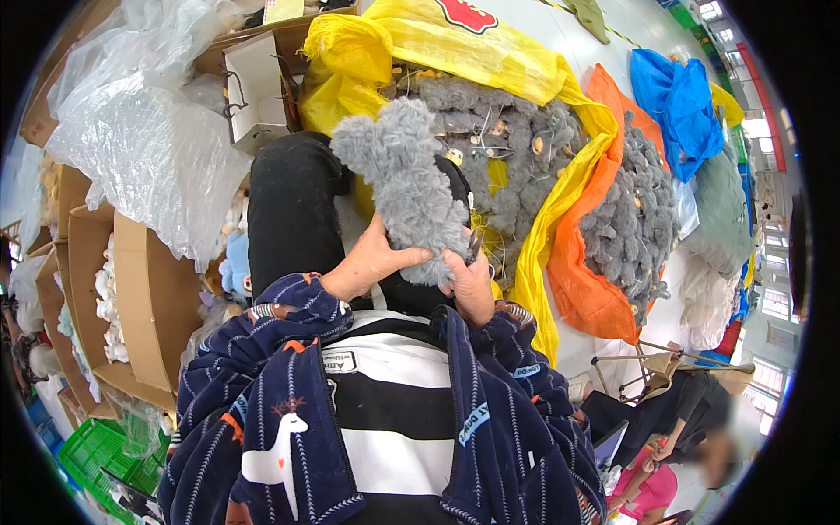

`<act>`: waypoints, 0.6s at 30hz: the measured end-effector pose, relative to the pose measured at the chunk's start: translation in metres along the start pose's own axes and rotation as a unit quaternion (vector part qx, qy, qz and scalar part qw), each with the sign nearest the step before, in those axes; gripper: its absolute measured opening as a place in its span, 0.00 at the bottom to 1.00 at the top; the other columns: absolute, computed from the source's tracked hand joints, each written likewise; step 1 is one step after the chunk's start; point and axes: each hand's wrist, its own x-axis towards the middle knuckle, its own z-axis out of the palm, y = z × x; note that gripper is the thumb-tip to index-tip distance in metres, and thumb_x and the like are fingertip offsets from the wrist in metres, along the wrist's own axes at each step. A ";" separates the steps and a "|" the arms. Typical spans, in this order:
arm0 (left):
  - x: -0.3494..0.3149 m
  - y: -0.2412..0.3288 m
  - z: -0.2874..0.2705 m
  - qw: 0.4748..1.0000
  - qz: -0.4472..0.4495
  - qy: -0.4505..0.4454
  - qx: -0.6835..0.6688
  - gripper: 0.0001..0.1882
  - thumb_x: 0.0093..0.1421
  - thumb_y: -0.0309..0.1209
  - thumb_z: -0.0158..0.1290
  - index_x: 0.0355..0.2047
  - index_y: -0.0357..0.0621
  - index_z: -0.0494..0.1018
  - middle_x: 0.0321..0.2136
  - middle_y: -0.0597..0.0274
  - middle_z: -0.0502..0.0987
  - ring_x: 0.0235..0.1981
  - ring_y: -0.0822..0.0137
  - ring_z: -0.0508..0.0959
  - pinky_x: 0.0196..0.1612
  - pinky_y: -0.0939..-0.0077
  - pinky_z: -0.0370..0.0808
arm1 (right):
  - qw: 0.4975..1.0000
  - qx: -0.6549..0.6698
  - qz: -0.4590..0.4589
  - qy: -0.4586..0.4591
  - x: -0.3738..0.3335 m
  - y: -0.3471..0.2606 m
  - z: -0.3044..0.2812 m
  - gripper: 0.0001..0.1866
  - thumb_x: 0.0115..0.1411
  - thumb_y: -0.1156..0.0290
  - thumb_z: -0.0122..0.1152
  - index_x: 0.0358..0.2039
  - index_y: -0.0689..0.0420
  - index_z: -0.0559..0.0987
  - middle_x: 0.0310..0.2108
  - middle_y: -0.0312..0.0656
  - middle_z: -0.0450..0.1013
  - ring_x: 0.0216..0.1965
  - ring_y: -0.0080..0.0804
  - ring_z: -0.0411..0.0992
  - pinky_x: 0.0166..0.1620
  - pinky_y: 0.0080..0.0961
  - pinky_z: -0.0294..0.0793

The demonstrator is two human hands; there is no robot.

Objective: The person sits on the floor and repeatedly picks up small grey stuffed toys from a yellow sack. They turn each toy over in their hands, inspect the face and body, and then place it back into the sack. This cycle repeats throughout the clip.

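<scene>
I hold a grey furry toy over my lap with my 2 hands, near the open yellow sack. My left hand grips its side low down, and my right hand pinches its bottom end. A small dark pointed thing pokes up by my right fingers; I can't tell just what it is. If it is sharp and slips, it might snag the fur or poke me. If my grip goes loose, the toy could drop between my knees or into the yellow sack, and get mixed up with the grey fluffy pieces. The white strings there might catch on it, too.
</scene>
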 end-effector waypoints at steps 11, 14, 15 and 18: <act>-0.003 0.015 -0.020 0.999 -0.040 -0.019 -0.017 0.29 0.55 0.25 0.50 0.56 0.42 0.52 0.44 0.57 0.68 0.42 0.69 0.70 0.44 0.76 0.68 | 0.958 0.284 -0.024 0.036 0.008 -0.043 -0.068 0.10 0.58 0.65 0.48 0.39 0.52 0.71 0.22 0.26 0.66 0.13 0.11 0.55 0.13 0.10 0.53; -0.007 0.027 -0.030 0.999 -0.029 0.011 0.008 0.22 0.58 0.26 0.47 0.52 0.41 0.59 0.40 0.60 0.71 0.40 0.70 0.71 0.43 0.79 0.68 | 0.863 0.419 -0.216 0.185 0.002 -0.122 -0.127 0.15 0.59 0.62 0.48 0.45 0.53 0.69 0.36 0.34 0.71 0.14 0.09 0.52 0.13 0.07 0.51; -0.007 0.029 -0.034 1.000 -0.026 0.016 0.003 0.21 0.58 0.26 0.47 0.52 0.40 0.59 0.40 0.60 0.71 0.40 0.71 0.72 0.43 0.79 0.68 | 0.857 0.359 -0.291 0.230 0.006 -0.143 -0.145 0.15 0.59 0.62 0.48 0.45 0.54 0.68 0.38 0.37 0.70 0.14 0.10 0.53 0.13 0.07 0.52; 0.003 0.033 -0.032 0.999 -0.032 0.023 -0.014 0.19 0.58 0.27 0.48 0.49 0.39 0.61 0.38 0.61 0.72 0.39 0.72 0.72 0.42 0.80 0.68 | 0.853 0.245 -0.320 0.332 0.025 -0.145 -0.234 0.12 0.59 0.63 0.49 0.41 0.54 0.69 0.41 0.41 0.70 0.14 0.11 0.53 0.14 0.08 0.55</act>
